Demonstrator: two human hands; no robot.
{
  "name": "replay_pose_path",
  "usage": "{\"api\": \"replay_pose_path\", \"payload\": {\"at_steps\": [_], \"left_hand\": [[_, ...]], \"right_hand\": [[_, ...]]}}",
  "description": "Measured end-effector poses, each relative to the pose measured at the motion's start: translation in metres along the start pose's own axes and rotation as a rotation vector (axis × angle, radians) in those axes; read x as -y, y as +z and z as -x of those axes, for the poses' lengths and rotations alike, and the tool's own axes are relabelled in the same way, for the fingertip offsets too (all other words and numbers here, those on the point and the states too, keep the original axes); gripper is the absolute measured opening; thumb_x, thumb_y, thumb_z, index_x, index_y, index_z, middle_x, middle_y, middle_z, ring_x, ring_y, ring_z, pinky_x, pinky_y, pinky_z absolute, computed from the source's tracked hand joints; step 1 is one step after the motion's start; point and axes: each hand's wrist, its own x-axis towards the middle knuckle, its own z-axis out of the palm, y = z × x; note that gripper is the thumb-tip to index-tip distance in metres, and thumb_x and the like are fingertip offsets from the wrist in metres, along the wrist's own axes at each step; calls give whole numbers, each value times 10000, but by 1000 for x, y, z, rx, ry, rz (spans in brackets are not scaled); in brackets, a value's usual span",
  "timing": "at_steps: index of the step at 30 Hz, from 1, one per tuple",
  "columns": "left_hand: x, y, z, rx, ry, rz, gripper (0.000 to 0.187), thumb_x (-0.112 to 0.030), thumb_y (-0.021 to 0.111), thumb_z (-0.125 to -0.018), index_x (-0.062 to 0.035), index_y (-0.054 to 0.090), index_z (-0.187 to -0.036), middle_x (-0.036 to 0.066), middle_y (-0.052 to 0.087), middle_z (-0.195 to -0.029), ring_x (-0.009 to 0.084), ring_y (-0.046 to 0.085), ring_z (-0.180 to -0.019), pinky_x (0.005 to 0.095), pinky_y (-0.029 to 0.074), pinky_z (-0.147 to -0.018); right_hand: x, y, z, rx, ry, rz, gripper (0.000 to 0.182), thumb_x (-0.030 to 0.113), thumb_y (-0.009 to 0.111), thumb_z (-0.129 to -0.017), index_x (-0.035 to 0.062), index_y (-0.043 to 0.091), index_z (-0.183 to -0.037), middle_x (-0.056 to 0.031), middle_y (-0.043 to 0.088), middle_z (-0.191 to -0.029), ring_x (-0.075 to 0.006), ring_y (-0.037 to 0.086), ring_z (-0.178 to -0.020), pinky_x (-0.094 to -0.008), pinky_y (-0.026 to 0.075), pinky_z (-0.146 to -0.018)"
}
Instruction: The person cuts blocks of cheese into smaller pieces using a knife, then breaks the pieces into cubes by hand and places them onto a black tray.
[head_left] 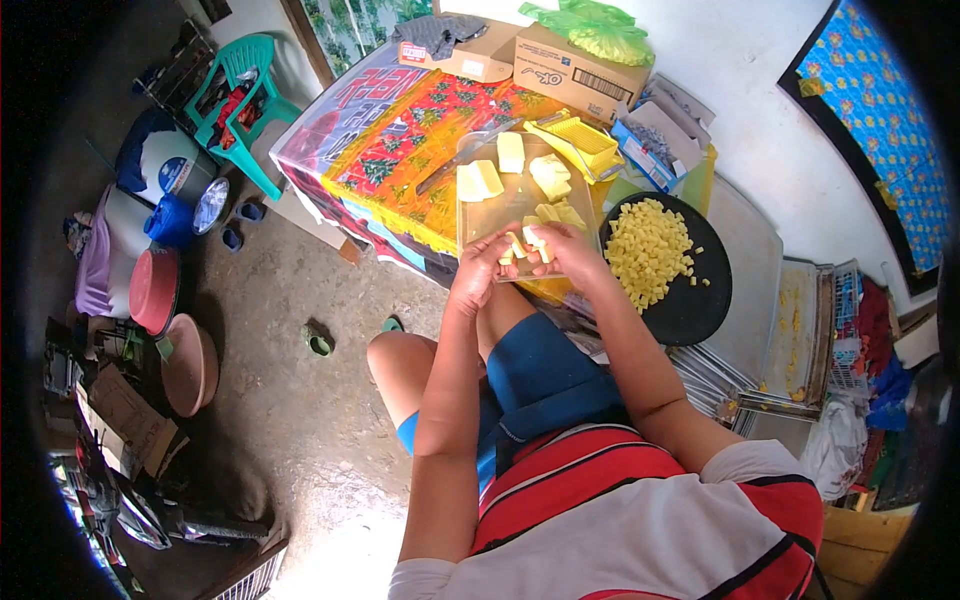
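Both my hands meet over the near edge of a tray-like board (475, 222) on the table. My left hand (482, 264) is closed around a small pale yellow piece (516, 245). Beside it, my right hand (568, 250) grips another yellow piece (535, 238), its fingers close to those of my left hand. On the board lie larger pale yellow blocks (510, 152), a split block (480, 181) and several cut slabs (551, 175). A long knife (462, 160) rests along the board's left side. Yellow cubes (650, 250) are heaped on a round black tray (712, 292) to the right.
A yellow plastic slicer (580, 143) lies behind the board. Cardboard boxes (575, 75), a green plastic bag (595, 30) and an open carton (660, 135) stand at the table's back. Metal racks (715, 380) are at the right. A green chair (240, 100) and basins (190, 365) stand left.
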Motion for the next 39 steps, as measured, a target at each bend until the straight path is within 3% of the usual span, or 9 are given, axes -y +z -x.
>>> {"api": "replay_pose_path", "payload": {"at_steps": [6,9,15,21,24,27,33,37,39], "left_hand": [[1,0,-3,-99,58,165,411,-119,459,-929,31,432,-1310,146,655,-925,140,563,-602,234,480,-548],[3,1,-6,-173,77,172,435,-102,448,-919,31,401,-1330,143,652,-930,140,558,-584,235,477,-537],[7,1,-10,-255,102,59,422,-76,403,-901,26,395,-1311,150,643,-951,150,562,-592,250,474,-550],[6,2,-9,-273,121,85,385,-82,417,-903,23,415,-1273,144,643,-975,154,580,-619,251,474,-553],[7,2,-9,-263,112,73,371,-79,429,-907,19,418,-1265,138,642,-986,157,589,-638,259,480,-566],[7,1,-9,-253,108,73,363,-70,448,-892,9,424,-1245,125,643,-1003,145,584,-649,244,476,-563],[7,1,-6,-237,120,131,378,-77,459,-895,2,402,-1260,111,629,-953,160,595,-677,249,482,-578],[8,-3,-6,-158,112,103,392,-114,441,-923,-19,359,-1295,112,616,-937,179,601,-716,281,485,-629],[5,-1,-4,-126,96,109,427,-119,450,-931,-26,322,-1327,113,607,-955,177,603,-729,278,489,-622]], "right_hand": [[18,-3,-20,-40,-196,229,334,277,674,-848,15,615,-1047,-54,641,-891,-156,629,-774,-314,550,-640],[19,-2,-45,-110,-590,663,282,184,696,-796,14,636,-1012,-117,669,-917,-220,655,-813,-339,532,-717],[24,8,-87,51,-580,911,231,108,686,-731,43,682,-953,-147,684,-926,-272,660,-894,-339,511,-781],[35,10,-99,149,-451,1097,291,88,649,-783,51,667,-1071,-118,690,-993,-224,661,-920,-315,508,-802],[35,9,-95,215,-503,1085,324,65,609,-801,63,650,-1123,-103,694,-964,-191,659,-885,-288,509,-786],[42,7,-94,169,-340,881,396,83,638,-745,66,643,-1141,-129,673,-992,-218,641,-860,-314,501,-778],[31,3,-66,229,-547,695,388,14,592,-810,48,607,-1197,-59,667,-901,-107,584,-786,-260,484,-724],[44,20,-20,379,-359,709,327,22,605,-802,-6,597,-1128,-109,667,-893,-149,635,-753,-287,502,-682],[28,20,-23,299,-535,739,328,9,596,-798,-17,595,-1125,-115,671,-896,-167,648,-743,-299,507,-688]]}}
